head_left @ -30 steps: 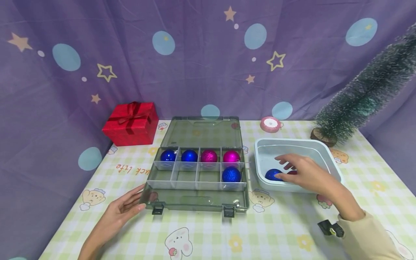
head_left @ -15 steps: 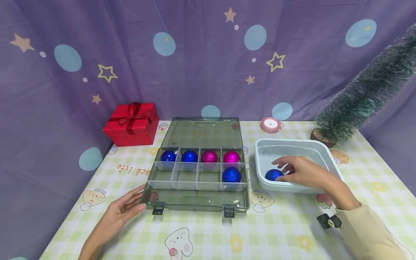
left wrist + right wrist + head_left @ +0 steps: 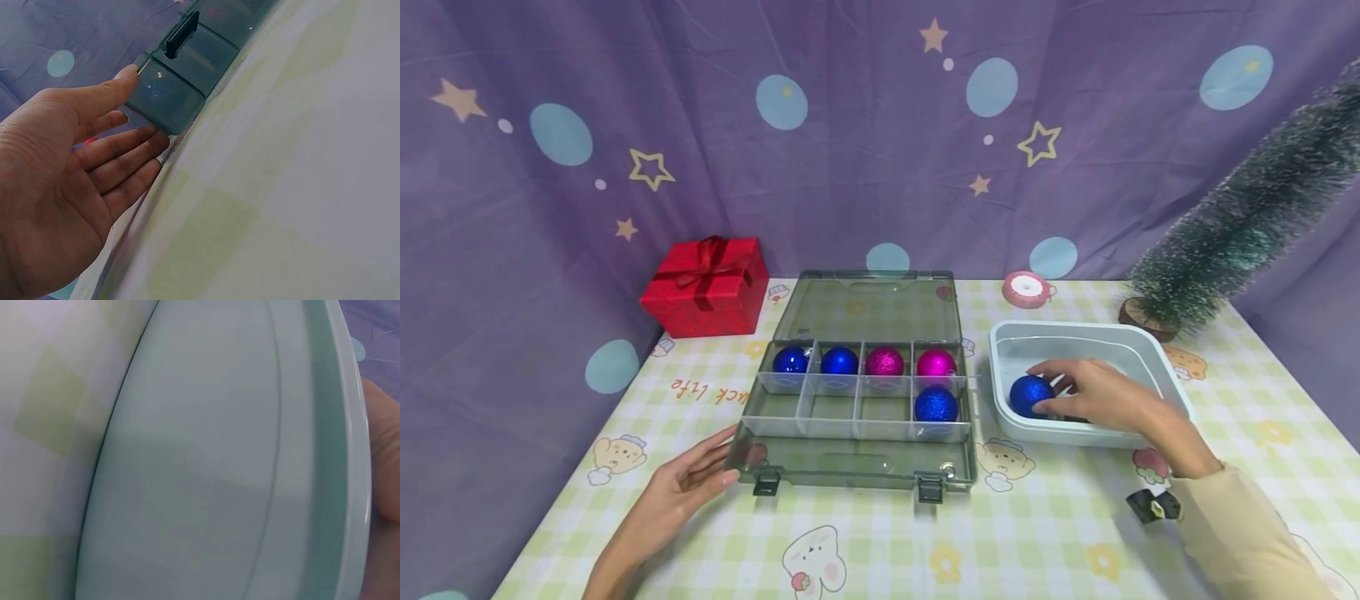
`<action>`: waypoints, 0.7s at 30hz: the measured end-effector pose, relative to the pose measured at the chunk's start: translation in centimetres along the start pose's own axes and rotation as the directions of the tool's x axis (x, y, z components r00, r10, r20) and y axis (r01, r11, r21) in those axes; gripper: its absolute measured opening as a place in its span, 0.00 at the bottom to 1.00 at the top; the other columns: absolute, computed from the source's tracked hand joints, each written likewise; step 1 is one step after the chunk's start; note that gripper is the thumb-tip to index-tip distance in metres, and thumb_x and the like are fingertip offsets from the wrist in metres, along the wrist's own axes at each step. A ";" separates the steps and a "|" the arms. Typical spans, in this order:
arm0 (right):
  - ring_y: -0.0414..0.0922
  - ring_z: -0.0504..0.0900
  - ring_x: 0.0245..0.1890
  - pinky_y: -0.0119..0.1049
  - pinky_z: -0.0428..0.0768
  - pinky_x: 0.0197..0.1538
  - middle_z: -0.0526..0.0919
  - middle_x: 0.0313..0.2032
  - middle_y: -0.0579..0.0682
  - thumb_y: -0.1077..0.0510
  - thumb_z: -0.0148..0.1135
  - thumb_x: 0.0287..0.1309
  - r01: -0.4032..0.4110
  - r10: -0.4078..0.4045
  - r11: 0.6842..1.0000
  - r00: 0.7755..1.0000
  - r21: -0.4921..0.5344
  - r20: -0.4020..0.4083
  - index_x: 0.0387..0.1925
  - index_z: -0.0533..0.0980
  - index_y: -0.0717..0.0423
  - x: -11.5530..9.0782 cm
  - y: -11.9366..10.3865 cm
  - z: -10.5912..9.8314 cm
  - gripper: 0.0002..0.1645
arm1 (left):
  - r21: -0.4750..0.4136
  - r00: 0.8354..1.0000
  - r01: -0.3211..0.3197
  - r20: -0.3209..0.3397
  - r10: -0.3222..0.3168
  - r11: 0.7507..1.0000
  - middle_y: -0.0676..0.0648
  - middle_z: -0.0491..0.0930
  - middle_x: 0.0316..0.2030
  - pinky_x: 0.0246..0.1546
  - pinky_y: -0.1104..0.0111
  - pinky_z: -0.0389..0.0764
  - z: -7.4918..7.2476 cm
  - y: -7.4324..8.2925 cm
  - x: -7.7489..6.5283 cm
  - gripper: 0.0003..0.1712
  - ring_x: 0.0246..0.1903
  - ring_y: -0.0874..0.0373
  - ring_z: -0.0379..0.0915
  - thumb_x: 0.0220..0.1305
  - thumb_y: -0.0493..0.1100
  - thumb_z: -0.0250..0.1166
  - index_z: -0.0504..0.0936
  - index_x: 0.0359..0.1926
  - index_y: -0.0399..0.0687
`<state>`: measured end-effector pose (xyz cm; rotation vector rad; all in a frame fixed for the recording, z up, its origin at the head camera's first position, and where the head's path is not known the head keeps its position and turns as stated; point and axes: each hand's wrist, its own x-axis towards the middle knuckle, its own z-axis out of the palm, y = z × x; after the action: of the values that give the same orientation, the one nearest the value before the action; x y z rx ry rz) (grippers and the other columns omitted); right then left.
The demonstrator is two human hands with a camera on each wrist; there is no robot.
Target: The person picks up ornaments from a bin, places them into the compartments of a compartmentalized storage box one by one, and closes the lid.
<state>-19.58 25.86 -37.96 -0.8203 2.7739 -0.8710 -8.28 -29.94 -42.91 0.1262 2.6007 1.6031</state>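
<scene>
My right hand (image 3: 1097,396) reaches into a light blue plastic tub (image 3: 1000,358) and pinches a blue glitter ball (image 3: 1030,396) between thumb and fingers. In the right wrist view the tub's outer wall (image 3: 200,456) fills most of the picture, and only part of the hand (image 3: 384,450) shows past the rim. My left hand (image 3: 673,492) touches the front left corner of a smoky clear compartment case (image 3: 850,467), fingers nearly straight. Its back row holds a shiny blue ball (image 3: 790,360), a matte blue ball (image 3: 839,361) and two pink balls (image 3: 884,362); another blue glitter ball (image 3: 936,405) sits at the middle row's right end.
The case's lid (image 3: 872,308) lies back behind it. A red gift box (image 3: 703,287) stands at the back left. Behind the tub are a pink ribbon roll (image 3: 1027,289) and a small artificial tree (image 3: 1232,233). A checked cloth (image 3: 880,550) covers the table; a purple curtain (image 3: 865,192) hangs behind.
My right hand has lowered into the tub, closed on the blue glitter ball and raised it slightly. A red ball beside it is now hidden. My left hand stays at the case.
</scene>
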 end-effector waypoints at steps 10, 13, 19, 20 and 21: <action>0.51 0.87 0.45 0.43 0.86 0.46 0.87 0.50 0.55 0.56 0.74 0.63 0.059 -0.053 0.996 0.993 0.064 -0.101 0.61 0.79 0.64 0.0 -0.9 -0.7 0.28 | -0.005 1.000 -0.003 0.010 0.003 1.000 0.34 0.71 0.69 0.52 0.75 0.79 -0.1 -0.1 0.0 0.35 0.58 0.76 0.70 0.75 0.44 0.66 0.66 0.77 0.41; 0.49 0.87 0.44 0.44 0.86 0.46 0.87 0.49 0.54 0.56 0.75 0.62 0.060 -0.054 0.997 0.991 0.048 -0.126 0.61 0.80 0.63 0.1 -1.2 -0.9 0.28 | -0.007 1.000 -0.007 0.013 0.007 1.000 0.34 0.71 0.68 0.52 0.74 0.79 -0.1 -0.1 0.0 0.35 0.58 0.76 0.70 0.75 0.44 0.66 0.66 0.77 0.42; 0.48 0.87 0.44 0.48 0.86 0.47 0.87 0.51 0.53 0.53 0.75 0.63 0.043 -0.040 0.999 0.989 0.019 -0.145 0.63 0.80 0.60 0.4 -1.7 -1.3 0.29 | -0.008 0.999 -0.031 0.019 0.031 0.999 0.33 0.74 0.66 0.52 0.73 0.79 -0.1 -0.2 0.0 0.34 0.57 0.71 0.74 0.76 0.42 0.65 0.65 0.77 0.40; 0.48 0.87 0.45 0.49 0.86 0.47 0.87 0.51 0.53 0.52 0.75 0.63 0.045 -0.042 0.999 0.988 0.018 -0.147 0.63 0.80 0.59 0.4 -1.8 -1.3 0.29 | -0.004 0.999 -0.029 0.017 0.029 1.000 0.33 0.74 0.66 0.52 0.74 0.79 0.0 -0.2 0.0 0.34 0.57 0.71 0.74 0.75 0.42 0.65 0.66 0.77 0.41; 0.48 0.87 0.45 0.49 0.85 0.47 0.87 0.51 0.53 0.52 0.75 0.63 0.048 -0.045 0.999 0.988 0.019 -0.149 0.63 0.80 0.59 0.5 -1.9 -1.4 0.29 | 0.003 1.000 -0.028 0.013 0.028 1.000 0.33 0.74 0.66 0.52 0.74 0.79 0.0 -0.2 0.0 0.34 0.57 0.72 0.74 0.75 0.42 0.65 0.66 0.77 0.41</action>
<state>-19.45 24.99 -35.66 -0.8526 2.8769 -1.0090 -8.28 -30.06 -43.05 0.1736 2.6039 1.6012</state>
